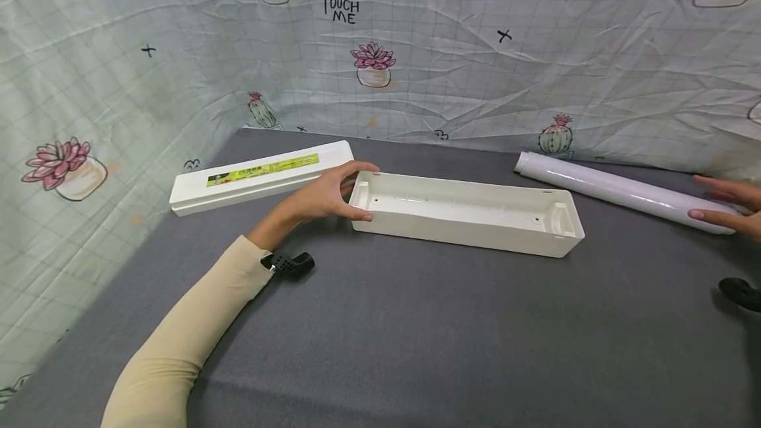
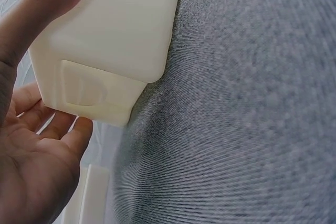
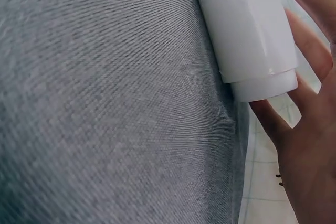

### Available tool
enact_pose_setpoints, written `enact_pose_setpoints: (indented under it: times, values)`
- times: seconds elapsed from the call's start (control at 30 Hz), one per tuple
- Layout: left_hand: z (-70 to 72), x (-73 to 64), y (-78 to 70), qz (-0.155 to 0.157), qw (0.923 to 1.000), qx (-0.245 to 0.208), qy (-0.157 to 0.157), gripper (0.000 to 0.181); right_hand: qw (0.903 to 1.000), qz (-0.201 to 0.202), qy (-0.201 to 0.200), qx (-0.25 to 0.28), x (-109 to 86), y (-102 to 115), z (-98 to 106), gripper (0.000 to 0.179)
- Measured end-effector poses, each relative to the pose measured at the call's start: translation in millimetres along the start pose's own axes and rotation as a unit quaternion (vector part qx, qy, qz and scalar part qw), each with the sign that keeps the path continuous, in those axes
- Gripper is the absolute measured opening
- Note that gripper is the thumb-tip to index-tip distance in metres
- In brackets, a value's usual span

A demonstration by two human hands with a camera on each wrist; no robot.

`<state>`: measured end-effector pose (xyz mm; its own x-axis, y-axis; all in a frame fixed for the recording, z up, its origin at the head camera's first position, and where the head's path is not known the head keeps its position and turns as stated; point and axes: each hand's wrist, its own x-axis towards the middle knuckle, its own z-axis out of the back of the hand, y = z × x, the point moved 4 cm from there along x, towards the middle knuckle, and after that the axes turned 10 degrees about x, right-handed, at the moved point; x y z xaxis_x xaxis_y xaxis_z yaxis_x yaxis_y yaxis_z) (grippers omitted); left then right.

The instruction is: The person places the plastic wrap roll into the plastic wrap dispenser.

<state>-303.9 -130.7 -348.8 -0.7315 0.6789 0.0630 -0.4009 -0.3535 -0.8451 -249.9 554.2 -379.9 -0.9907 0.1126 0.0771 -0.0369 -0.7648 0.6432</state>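
Head: I see the left hand (image 1: 324,187) pinching one end of the open box (image 1: 458,230), likely steadying it; smooth white plastic, long, rectangular. Labelled lid (image 1: 261,171) lies to its left on the grey worktop (image 1: 416,322). Glossy white roll (image 1: 618,185) to the right, right hand (image 1: 748,199) at its near end. Left wrist: thumb and fingers on opposite long walls; rounded corners, ribbed worktop cloth. Right wrist: fingers spread around the roll's stepped end, maybe a handy hold; can't tell if gripping.

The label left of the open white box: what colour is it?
Mostly yellow-green, with dark print; the label shows best in the head view.
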Motion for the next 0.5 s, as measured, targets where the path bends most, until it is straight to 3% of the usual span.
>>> enact_pose_setpoints:
  times: [0.23,0.5]
  values:
    - [-1.6,1.4,0.3,0.004,1.0,-0.004,0.002,0.083,0.9992,0.04,-0.002,-0.003,-0.5,-1.9,-9.3,0.076]
    - [-2.4,0.0,-0.5,0.009,0.9999,-0.007,0.003,0.083,0.9998,0.013,-0.014,-0.008,0.7,-3.1,-16.8,0.081]
